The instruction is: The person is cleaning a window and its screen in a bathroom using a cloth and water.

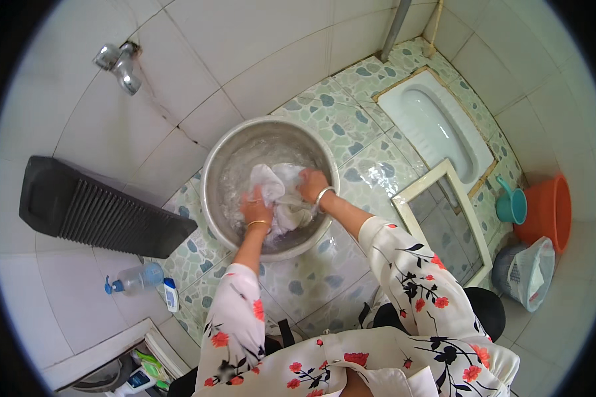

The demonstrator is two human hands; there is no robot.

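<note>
A round metal basin (269, 254) stands on the tiled floor, with water in it. White wet cloth (294, 212) lies bunched in the water. My left hand (256, 207), slightly blurred, presses against the cloth's left side near the middle of the basin. On the right, my right hand (314, 185) has its fingers curled around the cloth's upper right part, close to the basin's inner wall. Part of the fingers of both hands is hidden by cloth and water. Each wrist wears a bracelet.
A black ribbed washboard (111, 211) leans on the left wall beneath a metal tap (121, 64). Below it stand a pump bottle (138, 279) and a white-and-blue bottle (171, 295). To the right are a squat toilet (442, 126), a framed panel (447, 221), an orange bucket (546, 211), a teal dipper (511, 206) and a bin (522, 275).
</note>
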